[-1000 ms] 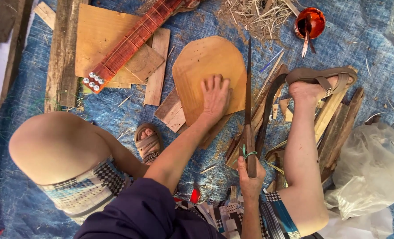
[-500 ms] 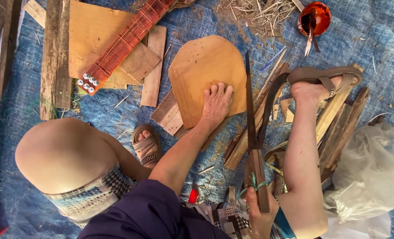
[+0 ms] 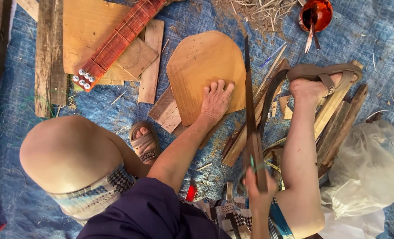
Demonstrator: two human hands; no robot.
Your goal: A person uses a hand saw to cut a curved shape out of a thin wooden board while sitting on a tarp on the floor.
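Down on the blue woven tarpaulin (image 3: 11,146) that covers the floor, the left hand (image 3: 215,101) lies flat, fingers (image 3: 220,86) spread wide and pressing on the lower edge of a smooth, pale shield-shaped plywood panel (image 3: 201,66) with a rounded top and a few small holes. That panel rests on short rough wooden offcuts (image 3: 167,110) that poke out beneath it. The right hand (image 3: 258,190) is closed around the handle of a long, thin dark saw blade (image 3: 249,102), which stands on edge just beside the panel's right side, running away from the body. Right of the blade, a foot in a brown strapped sandal (image 3: 328,75) rests on a heap of splintered wooden slats (image 3: 338,119). Another sandalled foot (image 3: 144,142) sits tucked near the bent knee. Farther left lies a reddish fretted instrument neck with silver tuning pegs (image 3: 113,44) across flat plywood sheets (image 3: 86,31). A crumpled white plastic bag (image 3: 369,168) sits at the right, and a glossy red bowl (image 3: 317,13) stands by straw-like shavings (image 3: 259,13).
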